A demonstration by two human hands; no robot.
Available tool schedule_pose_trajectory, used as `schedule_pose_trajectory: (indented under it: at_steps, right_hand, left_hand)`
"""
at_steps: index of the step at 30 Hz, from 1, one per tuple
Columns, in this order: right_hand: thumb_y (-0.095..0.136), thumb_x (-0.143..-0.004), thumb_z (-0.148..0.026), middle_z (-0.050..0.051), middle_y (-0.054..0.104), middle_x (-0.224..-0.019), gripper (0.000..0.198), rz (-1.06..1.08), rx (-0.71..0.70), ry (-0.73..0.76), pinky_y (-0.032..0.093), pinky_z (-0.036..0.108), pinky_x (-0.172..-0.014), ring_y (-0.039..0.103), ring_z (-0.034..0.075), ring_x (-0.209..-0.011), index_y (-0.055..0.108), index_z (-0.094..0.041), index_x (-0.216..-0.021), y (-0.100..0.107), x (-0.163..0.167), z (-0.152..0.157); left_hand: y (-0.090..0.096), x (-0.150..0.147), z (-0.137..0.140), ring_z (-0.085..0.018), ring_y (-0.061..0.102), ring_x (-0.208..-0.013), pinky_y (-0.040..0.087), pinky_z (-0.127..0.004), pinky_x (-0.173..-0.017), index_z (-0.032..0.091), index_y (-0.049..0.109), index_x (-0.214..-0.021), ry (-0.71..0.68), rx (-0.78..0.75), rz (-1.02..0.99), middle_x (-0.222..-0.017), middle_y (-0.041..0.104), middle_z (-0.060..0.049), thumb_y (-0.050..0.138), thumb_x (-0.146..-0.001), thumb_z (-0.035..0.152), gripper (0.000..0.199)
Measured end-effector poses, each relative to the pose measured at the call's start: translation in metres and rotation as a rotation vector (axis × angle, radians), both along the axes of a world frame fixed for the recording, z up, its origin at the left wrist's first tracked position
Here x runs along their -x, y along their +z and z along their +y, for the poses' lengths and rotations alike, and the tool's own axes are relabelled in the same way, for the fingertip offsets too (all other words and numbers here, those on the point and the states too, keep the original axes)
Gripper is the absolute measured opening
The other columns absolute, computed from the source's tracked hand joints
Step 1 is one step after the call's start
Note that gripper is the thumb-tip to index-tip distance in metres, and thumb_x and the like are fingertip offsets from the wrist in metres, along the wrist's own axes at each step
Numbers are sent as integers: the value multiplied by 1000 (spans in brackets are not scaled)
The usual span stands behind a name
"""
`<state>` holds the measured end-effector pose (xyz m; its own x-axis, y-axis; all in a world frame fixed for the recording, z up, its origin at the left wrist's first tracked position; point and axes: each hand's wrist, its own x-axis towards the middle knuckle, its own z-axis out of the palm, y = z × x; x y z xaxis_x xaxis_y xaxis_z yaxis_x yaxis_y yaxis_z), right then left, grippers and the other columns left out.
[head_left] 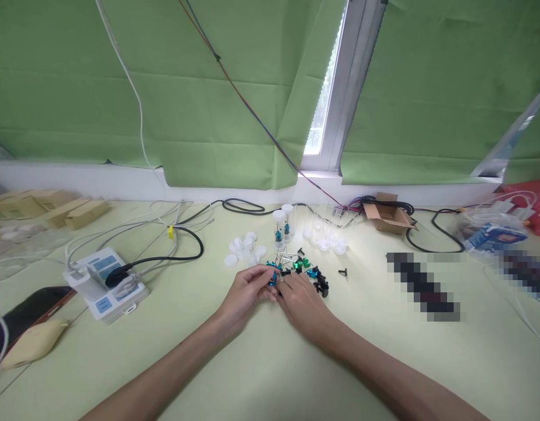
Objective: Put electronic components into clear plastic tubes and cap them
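Note:
My left hand (248,287) pinches a small blue metal part (272,279) between thumb and fingers. Right beside it, my right hand (304,299) has its fingers curled inward and pressed together; what lies under them is hidden. Behind my hands is a loose pile of small parts: green ones (298,264), a blue one (312,272) and black ones (322,286). Thin silver rods (289,257) lie at the back of this pile. Two clear capped tubes (279,224) stand upright beyond, each with a blue part inside.
White round caps (231,260) lie left of the tubes, and more clear and white containers (325,242) are to the right. A black T-shaped piece (343,272) lies apart. A power strip (107,286) with cables sits left; an open cardboard box (387,219) stands at the back right.

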<state>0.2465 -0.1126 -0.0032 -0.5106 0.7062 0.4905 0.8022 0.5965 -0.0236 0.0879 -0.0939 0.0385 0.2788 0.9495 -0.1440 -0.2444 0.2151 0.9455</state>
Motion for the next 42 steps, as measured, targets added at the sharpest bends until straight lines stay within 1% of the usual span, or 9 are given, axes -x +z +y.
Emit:
schedule_pose_trajectory:
  at_steps: [8,15,20,24,29,35,42]
  right_hand:
    - [50,-91,-2,9,61,-86,15,-104,-55,15,40,36,-74,52,24,-81,61,-13,-91,0,0,-1]
    - [46,-90,0,10,61,-86,20,-97,-44,32,42,38,-74,53,26,-82,60,-14,-92,-2,0,1]
    - [43,-92,-1,10,60,-85,22,-74,-43,48,44,38,-73,53,25,-81,61,-14,-91,-1,0,1]
    - [42,-93,-1,10,60,-83,23,-60,-28,48,45,37,-70,52,24,-78,62,-13,-90,2,0,0]
    - [43,-96,-6,9,61,-82,22,30,-1,47,46,36,-69,53,23,-76,61,-14,-87,2,0,1]
    - [41,-97,-9,8,60,-83,22,132,30,59,46,34,-68,54,22,-77,58,-17,-85,2,0,2]
    - [43,-97,-11,7,60,-86,17,337,138,77,47,33,-72,55,21,-82,54,-18,-85,5,-3,0]
  left_hand:
    - [-1,1,1,-11,59,-61,51,-22,-56,13,73,-81,1,2,4,-75,63,-3,81,-71,38,29]
    - [0,1,0,-11,59,-61,51,-23,-57,13,72,-80,10,3,8,-78,65,-4,82,-70,38,29]
    - [-1,1,2,-11,59,-62,51,-23,-57,13,73,-81,1,-6,11,-79,65,-4,80,-72,38,27]
    - [-1,1,1,-11,59,-62,52,-22,-58,13,73,-82,2,-5,17,-75,64,-3,80,-73,37,27]
    - [1,1,0,-11,58,-61,51,-22,-56,13,73,-82,8,4,7,-70,62,-2,82,-71,38,29]
    - [3,1,-1,-11,58,-61,51,-22,-56,13,73,-83,15,4,17,-70,62,-2,81,-71,37,28]
    - [2,1,0,-12,58,-60,51,-23,-56,13,73,-81,24,-1,10,-71,63,-3,81,-71,37,27]
